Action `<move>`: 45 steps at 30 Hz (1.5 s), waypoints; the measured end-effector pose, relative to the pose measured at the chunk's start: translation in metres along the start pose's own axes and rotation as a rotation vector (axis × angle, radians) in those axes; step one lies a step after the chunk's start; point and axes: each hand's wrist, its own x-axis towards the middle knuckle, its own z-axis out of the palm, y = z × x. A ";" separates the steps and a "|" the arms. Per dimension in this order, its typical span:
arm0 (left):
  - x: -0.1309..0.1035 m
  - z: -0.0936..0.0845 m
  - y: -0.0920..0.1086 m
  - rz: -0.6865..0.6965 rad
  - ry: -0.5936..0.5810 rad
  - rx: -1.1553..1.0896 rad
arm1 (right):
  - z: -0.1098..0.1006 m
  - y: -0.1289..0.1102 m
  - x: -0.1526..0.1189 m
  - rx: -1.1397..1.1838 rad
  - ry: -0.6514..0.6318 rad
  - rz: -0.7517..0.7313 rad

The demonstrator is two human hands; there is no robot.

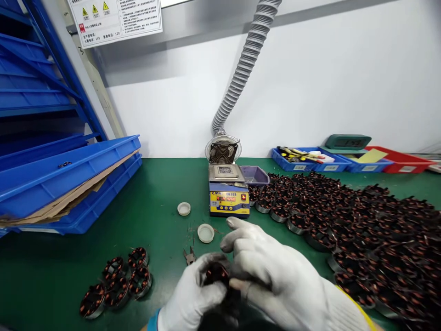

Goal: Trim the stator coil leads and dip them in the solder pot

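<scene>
My left hand, in a white glove with greyed fingertips, is wrapped round a copper-wound motor stator. My right hand, also gloved, is bent in beside the stator's right side. Its thumb tip reaches the stator's edge, while the upper fingers curl above; whatever lies between them is hidden. Just beyond my left hand a pair of cutting pliers lies on the green table. Two small round white dishes, a nearer dish and a farther dish, sit past the pliers.
A solder pot with a lit display stands ahead, under a grey extraction hose. Many stators cover the right side; several more stators sit front left. Blue trays stand left; tool bins line the back right.
</scene>
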 end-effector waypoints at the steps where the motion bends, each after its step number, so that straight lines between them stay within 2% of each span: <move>1: 0.000 -0.001 0.002 0.015 0.039 0.039 | -0.004 0.006 -0.001 0.062 0.015 0.043; 3: -0.001 -0.003 0.007 0.034 0.163 0.055 | -0.011 0.019 -0.003 0.207 0.100 0.187; 5: -0.001 -0.005 0.010 0.036 0.214 0.029 | -0.015 0.028 -0.005 0.301 0.167 0.327; 7: -0.001 -0.006 0.010 0.042 0.234 -0.017 | -0.008 0.031 -0.007 0.261 0.123 0.389; 11: -0.001 -0.008 0.011 0.039 0.279 -0.179 | 0.025 0.022 -0.011 0.092 -0.171 0.253; 13: -0.002 -0.007 0.013 0.028 0.223 -0.150 | 0.040 0.019 -0.013 0.104 -0.211 0.191; 15: -0.002 -0.004 0.017 0.072 0.157 0.052 | 0.047 0.022 -0.014 0.094 -0.145 0.164; 17: -0.001 -0.003 0.021 0.105 0.188 0.311 | 0.048 0.028 -0.016 0.031 -0.056 0.109; 19: -0.001 -0.004 0.025 0.007 0.246 0.470 | 0.046 0.034 -0.018 -0.061 -0.020 0.049; 21: -0.003 -0.008 0.029 -0.125 0.210 0.468 | 0.042 0.039 -0.018 -0.148 -0.038 0.032; 22: -0.005 -0.010 0.032 -0.131 0.169 0.415 | 0.041 0.040 -0.017 -0.179 -0.044 0.032; 23: -0.007 -0.013 0.035 -0.076 0.152 0.340 | 0.040 0.040 -0.016 -0.201 -0.040 0.034; 24: -0.008 -0.015 0.037 0.017 0.185 0.263 | 0.040 0.040 -0.014 -0.215 -0.025 0.034; 26: -0.009 -0.016 0.039 0.188 0.322 0.214 | 0.040 0.039 -0.011 -0.224 0.035 0.016; 27: -0.009 -0.015 0.038 0.213 0.377 0.259 | 0.041 0.038 -0.009 -0.225 0.072 -0.006; 29: -0.006 -0.011 0.032 0.108 0.381 0.409 | 0.045 0.035 -0.007 -0.225 0.118 -0.045; 31: -0.003 -0.008 0.026 -0.046 0.307 0.484 | 0.048 0.034 -0.006 -0.219 0.110 -0.062; 33: -0.003 -0.008 0.026 -0.059 0.314 0.448 | 0.049 0.033 -0.006 -0.206 0.070 -0.066; 35: -0.005 -0.011 0.032 0.079 0.364 0.348 | 0.049 0.033 -0.006 -0.208 0.048 -0.066; 38: -0.008 -0.017 0.047 0.336 0.552 0.217 | 0.047 0.031 -0.005 -0.245 0.073 -0.058; 40: -0.007 -0.017 0.050 0.415 0.670 0.335 | 0.047 0.028 -0.004 -0.268 0.091 -0.068; 41: -0.006 -0.016 0.050 0.411 0.684 0.439 | 0.047 0.026 -0.003 -0.283 0.089 -0.078; 43: -0.004 -0.011 0.045 0.336 0.611 0.611 | 0.048 0.025 -0.003 -0.324 0.078 -0.084; 45: -0.004 -0.005 0.041 0.231 0.514 0.672 | 0.048 0.028 -0.004 -0.352 0.082 -0.074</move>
